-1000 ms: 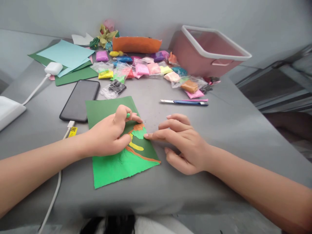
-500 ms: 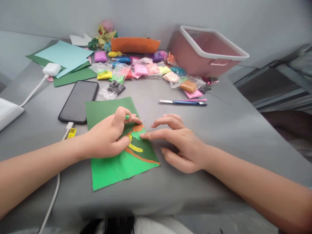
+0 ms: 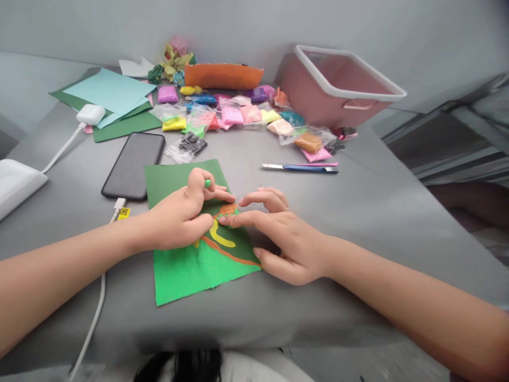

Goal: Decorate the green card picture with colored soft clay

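Observation:
A dark green sheet of paper (image 3: 178,175) lies before me, its lower part covered by bright green clay (image 3: 191,276) edged with an orange clay strip (image 3: 238,258). A curved yellow clay strip (image 3: 222,239) and a small orange clay patch (image 3: 228,209) sit higher up. My left hand (image 3: 185,215) rests over the sheet, a small bit of green clay (image 3: 207,183) held in its curled finger, other fingers stretched toward the orange patch. My right hand (image 3: 290,239), fingers apart, presses its index fingertip on the green clay below that patch, mostly hiding it.
A phone (image 3: 134,165) with a white cable (image 3: 99,302) lies left of the sheet. Bagged clay packets (image 3: 231,115) spread behind, near a pink bin (image 3: 322,101). A craft knife (image 3: 300,168) lies right of centre. Coloured paper (image 3: 107,93) is stacked back left.
My right hand has shifted slightly left, its index fingertip moving across the green clay below the orange patch. My left hand keeps nearly the same pose; the whole view has shifted slightly.

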Demonstrator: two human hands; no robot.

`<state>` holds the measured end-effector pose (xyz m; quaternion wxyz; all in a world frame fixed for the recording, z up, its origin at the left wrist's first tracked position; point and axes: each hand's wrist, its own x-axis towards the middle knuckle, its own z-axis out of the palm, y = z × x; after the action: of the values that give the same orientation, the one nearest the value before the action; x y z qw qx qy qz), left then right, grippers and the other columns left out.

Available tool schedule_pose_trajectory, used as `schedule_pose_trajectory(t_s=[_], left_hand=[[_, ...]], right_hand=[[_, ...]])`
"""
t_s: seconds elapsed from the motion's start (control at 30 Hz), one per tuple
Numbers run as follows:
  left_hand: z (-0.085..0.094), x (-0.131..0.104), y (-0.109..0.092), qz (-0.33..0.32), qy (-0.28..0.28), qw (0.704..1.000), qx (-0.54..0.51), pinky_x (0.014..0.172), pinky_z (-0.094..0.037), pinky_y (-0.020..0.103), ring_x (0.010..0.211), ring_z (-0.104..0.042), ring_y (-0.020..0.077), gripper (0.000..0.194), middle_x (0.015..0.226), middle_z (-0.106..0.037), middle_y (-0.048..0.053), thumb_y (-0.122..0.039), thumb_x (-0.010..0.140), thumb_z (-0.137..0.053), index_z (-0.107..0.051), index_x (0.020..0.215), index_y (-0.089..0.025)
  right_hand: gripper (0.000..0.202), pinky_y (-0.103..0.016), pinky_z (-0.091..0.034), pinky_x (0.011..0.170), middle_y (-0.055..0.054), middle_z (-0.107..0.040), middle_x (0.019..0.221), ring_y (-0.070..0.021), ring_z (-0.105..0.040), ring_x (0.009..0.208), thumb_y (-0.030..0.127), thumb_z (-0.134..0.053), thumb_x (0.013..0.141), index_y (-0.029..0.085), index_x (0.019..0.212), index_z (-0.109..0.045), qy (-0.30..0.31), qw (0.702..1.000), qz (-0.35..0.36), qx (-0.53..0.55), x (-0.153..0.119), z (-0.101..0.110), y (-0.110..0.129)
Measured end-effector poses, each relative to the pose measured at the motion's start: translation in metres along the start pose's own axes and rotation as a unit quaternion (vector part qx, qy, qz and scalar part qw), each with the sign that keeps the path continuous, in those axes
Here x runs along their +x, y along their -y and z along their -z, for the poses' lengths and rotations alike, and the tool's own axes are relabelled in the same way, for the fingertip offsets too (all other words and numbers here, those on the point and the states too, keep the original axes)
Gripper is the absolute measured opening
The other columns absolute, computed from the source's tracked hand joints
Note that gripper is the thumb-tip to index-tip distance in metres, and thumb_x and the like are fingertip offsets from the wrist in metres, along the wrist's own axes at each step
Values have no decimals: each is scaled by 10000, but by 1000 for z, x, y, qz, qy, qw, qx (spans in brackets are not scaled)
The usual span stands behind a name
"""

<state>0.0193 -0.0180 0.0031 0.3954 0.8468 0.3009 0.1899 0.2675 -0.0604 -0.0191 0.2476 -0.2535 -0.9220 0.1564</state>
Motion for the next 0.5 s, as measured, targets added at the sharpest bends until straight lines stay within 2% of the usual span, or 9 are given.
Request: schedule_pose_trajectory(t_s=[0.13, 0.37, 0.43, 0.5], left_hand=[[0, 1, 1, 3, 0, 1000, -4, 1081, -444, 564, 1384, -538, 297, 326, 1294, -687, 163, -125, 785, -437, -225, 988, -268], [0, 0, 1, 14, 3, 1000, -6, 1090, -433, 564, 1388, -533, 292, 292, 1316, -680, 167, -136, 815, -429, -213, 961, -269], [1, 0, 0, 15, 7, 1000, -7, 1093, -428, 555, 1395, -524, 286, 277, 1319, -679, 165, -153, 838, -431, -215, 965, -269], [1, 0, -1, 18, 9, 1000, -18, 1099, -428, 520, 1393, -526, 268, 232, 1319, -682, 156, -195, 891, -435, -234, 982, -267]], right_hand=[[601, -550, -340, 1004, -84, -654, 893, -320, -485, 1166, 206, -463, 736, 153, 1332, -517, -2, 1000, -4, 3, 1, 0, 3], [591, -560, -259, 1092, -86, -698, 995, -286, -503, 1135, 217, -469, 739, 141, 1319, -553, 2, 1000, -13, 29, -1, -2, 3], [515, -532, -312, 1061, -83, -720, 1048, -267, -524, 1087, 210, -476, 768, 170, 1272, -575, -4, 997, -14, 74, 0, 1, 1], [359, -484, -391, 989, -62, -743, 1017, -243, -547, 1013, 195, -484, 816, 210, 1154, -604, -26, 989, -24, 145, 1, 5, -1]])
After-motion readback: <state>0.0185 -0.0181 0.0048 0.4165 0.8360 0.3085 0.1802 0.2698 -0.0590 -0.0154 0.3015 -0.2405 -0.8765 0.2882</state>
